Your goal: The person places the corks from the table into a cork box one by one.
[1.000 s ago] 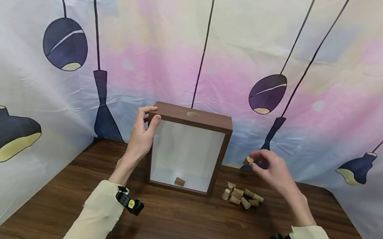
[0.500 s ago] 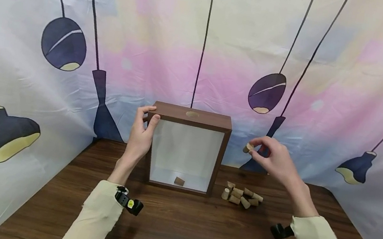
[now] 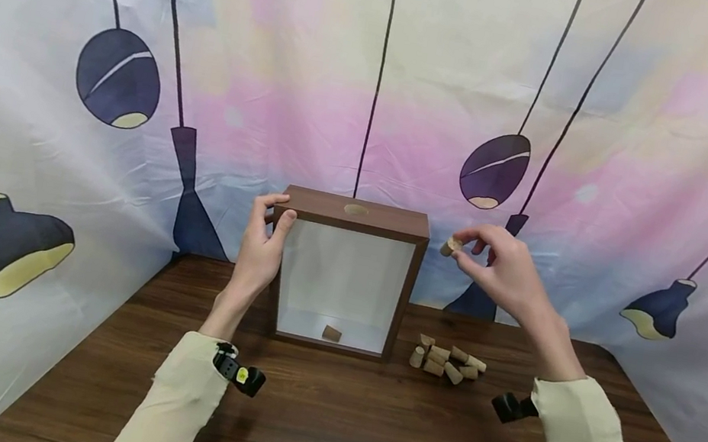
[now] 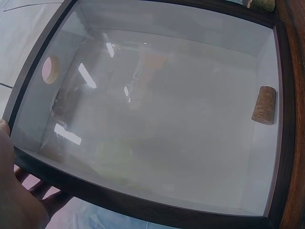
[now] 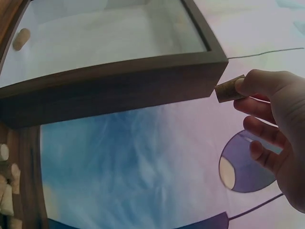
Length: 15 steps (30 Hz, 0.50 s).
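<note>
A dark wooden shadow box (image 3: 411, 300) with a clear front and white inside stands upright on the table. Its top has a round hole (image 3: 356, 210). My left hand (image 3: 260, 256) grips the box's upper left corner, thumb on the front and fingers behind. Between thumb and forefinger of my right hand (image 3: 504, 270) is a cork stopper (image 3: 450, 247), held in the air just right of the box's upper right corner. One cork (image 4: 265, 106) lies inside the box on its bottom, seen in the left wrist view too.
Several loose corks (image 3: 445, 361) lie in a pile on the wooden table (image 3: 322, 425), right of the box. Behind it hangs a cloth backdrop (image 3: 302, 112) printed with lamps. Wrist cameras (image 3: 248, 380) sit on both sleeves.
My right hand has risen with the cork and moved left, from above the pile to beside the box's top. The left hand and the box have stayed put.
</note>
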Tool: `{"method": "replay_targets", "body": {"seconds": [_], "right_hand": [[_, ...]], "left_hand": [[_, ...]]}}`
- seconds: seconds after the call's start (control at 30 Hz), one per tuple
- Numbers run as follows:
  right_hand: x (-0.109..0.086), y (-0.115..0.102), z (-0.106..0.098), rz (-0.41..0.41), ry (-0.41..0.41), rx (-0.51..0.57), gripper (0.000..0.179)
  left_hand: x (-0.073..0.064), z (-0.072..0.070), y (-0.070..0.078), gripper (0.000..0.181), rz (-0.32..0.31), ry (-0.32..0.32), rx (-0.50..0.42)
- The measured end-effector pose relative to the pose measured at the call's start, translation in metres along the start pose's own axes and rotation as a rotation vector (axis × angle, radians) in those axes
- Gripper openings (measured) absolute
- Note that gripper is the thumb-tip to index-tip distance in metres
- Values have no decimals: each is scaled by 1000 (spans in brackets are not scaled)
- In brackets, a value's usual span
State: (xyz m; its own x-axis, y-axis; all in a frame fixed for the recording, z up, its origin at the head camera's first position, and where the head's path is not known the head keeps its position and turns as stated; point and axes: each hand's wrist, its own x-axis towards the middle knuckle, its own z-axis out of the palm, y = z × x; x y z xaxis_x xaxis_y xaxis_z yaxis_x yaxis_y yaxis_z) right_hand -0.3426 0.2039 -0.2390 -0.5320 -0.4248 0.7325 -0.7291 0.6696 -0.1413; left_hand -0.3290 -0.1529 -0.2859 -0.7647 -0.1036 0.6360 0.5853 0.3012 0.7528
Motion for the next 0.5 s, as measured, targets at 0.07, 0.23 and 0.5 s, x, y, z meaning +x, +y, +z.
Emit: {"method": "replay_targets", "body": {"seconds": [0.07,0.23,0.5], "right_hand": [[4,-3,-1,-11,16,8,20],[15,-10,-2,-37,32,24,20],[38,-25,1,-86,23,39,19]], "left_hand": [[0,1,0,39,-2,-1,1],[0,1,-1,39,-7,0,-5],[0,1,1,39,-5,1,-12]]}}
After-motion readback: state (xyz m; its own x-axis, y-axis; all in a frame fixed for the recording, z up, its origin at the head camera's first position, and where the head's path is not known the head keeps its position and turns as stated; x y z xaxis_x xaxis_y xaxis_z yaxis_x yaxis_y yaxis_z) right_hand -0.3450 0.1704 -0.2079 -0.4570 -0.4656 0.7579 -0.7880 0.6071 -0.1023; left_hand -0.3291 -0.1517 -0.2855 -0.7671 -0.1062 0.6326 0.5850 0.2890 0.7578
